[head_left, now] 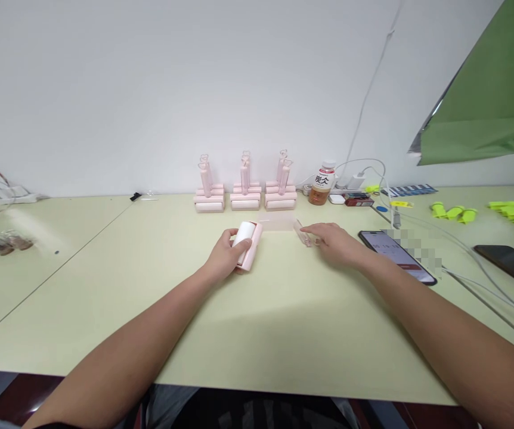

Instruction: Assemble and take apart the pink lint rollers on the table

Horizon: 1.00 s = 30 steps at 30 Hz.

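Gripping a pink-and-white roller: left hand, mid-frame
Right hand at a pinkish handle, right of centre; grip unclear.

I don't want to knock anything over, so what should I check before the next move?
1. Left hand holding the pink roller: ok.
2. Right hand at the small pale-pink piece: ok.
3. Firm hold on that piece by the right fingers: cannot tell.
4. Standing pink rollers upright, apart from both hands: ok.
5. Bottle upright and capped: ok.
6. Phone untouched by the right forearm: cannot tell, they overlap in view.
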Available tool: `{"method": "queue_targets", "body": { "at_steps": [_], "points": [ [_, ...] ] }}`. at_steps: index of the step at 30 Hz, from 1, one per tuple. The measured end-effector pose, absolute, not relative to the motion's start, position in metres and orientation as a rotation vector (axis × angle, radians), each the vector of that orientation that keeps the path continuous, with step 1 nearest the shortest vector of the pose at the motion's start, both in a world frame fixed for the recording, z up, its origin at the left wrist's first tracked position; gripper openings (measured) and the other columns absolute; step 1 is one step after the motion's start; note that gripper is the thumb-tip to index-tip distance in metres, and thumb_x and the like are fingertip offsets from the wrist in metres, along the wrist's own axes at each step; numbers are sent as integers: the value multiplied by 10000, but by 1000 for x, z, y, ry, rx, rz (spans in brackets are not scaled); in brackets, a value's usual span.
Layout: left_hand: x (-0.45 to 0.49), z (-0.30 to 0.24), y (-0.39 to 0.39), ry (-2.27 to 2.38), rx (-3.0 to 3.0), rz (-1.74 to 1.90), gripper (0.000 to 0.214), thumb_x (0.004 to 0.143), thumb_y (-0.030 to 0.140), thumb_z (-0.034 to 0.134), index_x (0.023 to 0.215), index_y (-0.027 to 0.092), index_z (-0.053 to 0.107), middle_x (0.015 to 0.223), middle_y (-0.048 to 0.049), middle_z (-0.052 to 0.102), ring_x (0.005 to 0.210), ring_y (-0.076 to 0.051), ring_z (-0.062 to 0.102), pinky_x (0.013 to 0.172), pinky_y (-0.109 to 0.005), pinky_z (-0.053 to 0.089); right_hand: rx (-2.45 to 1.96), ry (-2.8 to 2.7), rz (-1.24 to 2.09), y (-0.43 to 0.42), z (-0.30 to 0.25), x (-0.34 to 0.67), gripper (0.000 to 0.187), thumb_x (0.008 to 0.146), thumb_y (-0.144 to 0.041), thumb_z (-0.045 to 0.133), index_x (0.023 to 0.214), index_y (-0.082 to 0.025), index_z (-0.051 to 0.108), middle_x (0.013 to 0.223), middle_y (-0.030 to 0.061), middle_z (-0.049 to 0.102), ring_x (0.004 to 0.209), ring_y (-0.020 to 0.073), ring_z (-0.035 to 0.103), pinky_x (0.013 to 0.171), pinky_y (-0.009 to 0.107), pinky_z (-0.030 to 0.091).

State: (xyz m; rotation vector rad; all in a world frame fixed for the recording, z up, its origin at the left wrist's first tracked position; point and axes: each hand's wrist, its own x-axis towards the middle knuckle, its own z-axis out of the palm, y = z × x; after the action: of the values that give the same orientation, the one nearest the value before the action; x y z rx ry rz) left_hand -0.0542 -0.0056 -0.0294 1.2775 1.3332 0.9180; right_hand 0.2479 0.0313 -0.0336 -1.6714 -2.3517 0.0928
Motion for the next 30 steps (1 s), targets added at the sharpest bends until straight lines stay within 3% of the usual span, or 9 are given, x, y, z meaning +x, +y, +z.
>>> {"method": "queue_targets", "body": {
  "at_steps": [5,10,14,22,30],
  "points": [
    [-53,-28,-6,1227,1171,928,451,822,470,617,1182,229,492,894,-41,589,641,-156,593,417,-235,476,-1696,-2500,132,26,-37,238,624,744,-37,462,1291,-284,632,1328,75,626,1250,329,502,1016,470,379],
    [-52,-26,-8,1182,1133,930,396,815,457,625,1116,221,521,836,-16,566,616,-148,571,402,-238,469,-1686,-2502,107,23,-33,235,484,801,-72,451,1201,-241,665,1100,129,673,1079,313,567,964,450,386],
    [-51,-25,-9,1171,1126,935,381,806,453,630,1087,219,523,828,-12,569,601,-142,562,401,-238,460,-1628,-2435,54,19,-25,235,430,834,-108,439,1203,-198,641,1034,137,670,1006,296,578,940,437,399],
    [-51,-22,-12,1106,1103,961,392,791,483,635,1068,225,533,823,-6,586,613,-146,555,429,-249,470,-1412,-1890,334,6,-11,228,287,831,-380,606,1073,-238,668,828,32,650,769,230,619,743,363,477],
    [-53,-25,-12,916,1091,990,318,820,484,614,943,200,538,728,12,534,553,-135,537,416,-251,458,-1024,-1851,510,-21,-9,202,251,867,-454,628,992,-237,600,999,75,651,903,235,614,798,369,487]
  ]
}}
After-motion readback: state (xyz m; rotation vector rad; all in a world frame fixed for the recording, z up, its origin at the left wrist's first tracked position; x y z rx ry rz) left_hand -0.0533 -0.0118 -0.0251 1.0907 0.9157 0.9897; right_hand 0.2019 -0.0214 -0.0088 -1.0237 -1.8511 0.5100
